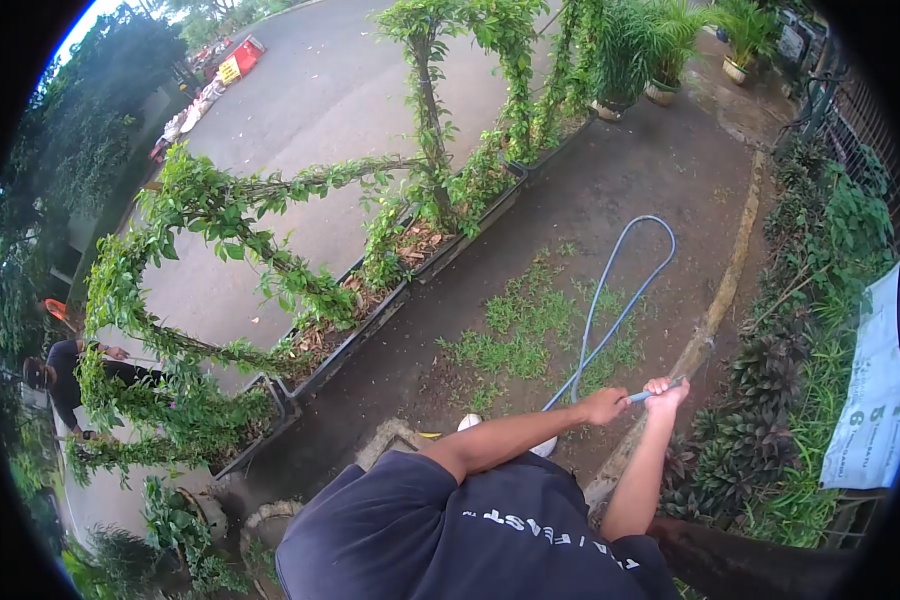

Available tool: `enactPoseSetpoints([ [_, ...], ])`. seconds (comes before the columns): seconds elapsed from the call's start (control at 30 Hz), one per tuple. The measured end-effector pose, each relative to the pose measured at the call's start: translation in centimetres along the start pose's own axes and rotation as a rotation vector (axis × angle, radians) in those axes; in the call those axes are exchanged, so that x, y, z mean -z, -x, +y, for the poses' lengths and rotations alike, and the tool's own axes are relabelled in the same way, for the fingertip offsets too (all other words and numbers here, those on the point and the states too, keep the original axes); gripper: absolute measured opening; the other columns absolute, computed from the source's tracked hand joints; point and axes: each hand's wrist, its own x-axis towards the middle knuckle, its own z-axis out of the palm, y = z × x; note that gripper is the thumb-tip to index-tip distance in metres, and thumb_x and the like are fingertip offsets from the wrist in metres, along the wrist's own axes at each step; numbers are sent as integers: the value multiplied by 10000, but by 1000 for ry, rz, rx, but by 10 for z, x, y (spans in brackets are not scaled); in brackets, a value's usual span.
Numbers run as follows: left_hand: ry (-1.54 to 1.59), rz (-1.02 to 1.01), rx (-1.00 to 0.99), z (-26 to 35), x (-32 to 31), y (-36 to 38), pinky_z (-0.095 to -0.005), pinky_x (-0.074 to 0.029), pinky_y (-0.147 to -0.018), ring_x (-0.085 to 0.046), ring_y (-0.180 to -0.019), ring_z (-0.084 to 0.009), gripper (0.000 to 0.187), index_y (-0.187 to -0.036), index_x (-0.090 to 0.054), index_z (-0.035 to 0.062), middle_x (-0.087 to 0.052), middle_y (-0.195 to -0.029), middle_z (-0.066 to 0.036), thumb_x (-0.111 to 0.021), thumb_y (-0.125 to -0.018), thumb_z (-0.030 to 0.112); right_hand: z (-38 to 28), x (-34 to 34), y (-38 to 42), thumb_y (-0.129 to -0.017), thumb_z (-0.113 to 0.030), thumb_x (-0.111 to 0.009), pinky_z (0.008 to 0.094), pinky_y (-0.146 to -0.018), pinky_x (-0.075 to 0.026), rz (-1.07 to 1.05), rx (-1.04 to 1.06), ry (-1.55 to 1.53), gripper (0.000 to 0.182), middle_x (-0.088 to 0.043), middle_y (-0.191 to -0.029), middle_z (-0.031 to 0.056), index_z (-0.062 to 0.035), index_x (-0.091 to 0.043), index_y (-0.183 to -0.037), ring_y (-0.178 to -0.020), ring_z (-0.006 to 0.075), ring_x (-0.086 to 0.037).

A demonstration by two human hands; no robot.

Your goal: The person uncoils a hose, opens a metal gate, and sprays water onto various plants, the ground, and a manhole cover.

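Note:
My left hand (pixel 604 405) is closed around a blue-grey hose (pixel 634 311), near its end. Just to the right, my right hand (pixel 664 392) grips the same hose, and a short tip sticks out past its fingers. A short stretch of hose shows between the two hands. Beyond them the hose makes a long narrow loop on the ground, crosses itself and runs back toward my feet. No water is visible at the tip.
Long planter boxes (pixel 370 318) with climbing vines run diagonally at the left. A person (pixel 65 375) bends behind the vines. Potted plants (pixel 662 92) stand farther up. On the right are a low curb (pixel 735 275), leafy plants, a fence and a white banner (pixel 870 390).

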Motion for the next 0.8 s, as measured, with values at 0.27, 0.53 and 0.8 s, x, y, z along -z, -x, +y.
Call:
enactPoseSetpoints([
  [0.27, -61, 55, 11, -15, -12, -16, -476, -461, -702, -627, -756, -360, 320, -895, -596, 33, -616, -764, -197, -453, -924, 317, -4, 10, -20, -861, -532, -286, 292, -378, -219, 1, -53, -69, 487, -273, -429, -13, -129, -346, -594, -343, 138, -243],
  [0.53, -273, -135, -24, -2, -3, -25, -437, -470, -691, -622, -734, -353, 362, -949, -620, 16, -626, -766, -209, -570, -872, 366, 7, 61, -38, -943, -514, -236, 293, -365, -213, 165, -18, -285, 511, -249, -439, -14, -142, -316, -602, -353, 142, -209],
  [0.8, -394, -621, -121, -87, 17, 11, -379, -486, -642, -626, -649, -285, 298, -975, -641, 29, -646, -744, -155, -687, -803, 269, 94, 47, 101, -868, -329, -613, 271, -317, -183, 235, 116, -362, 429, -244, -439, -64, -185, -305, -606, -320, 88, -227],
])
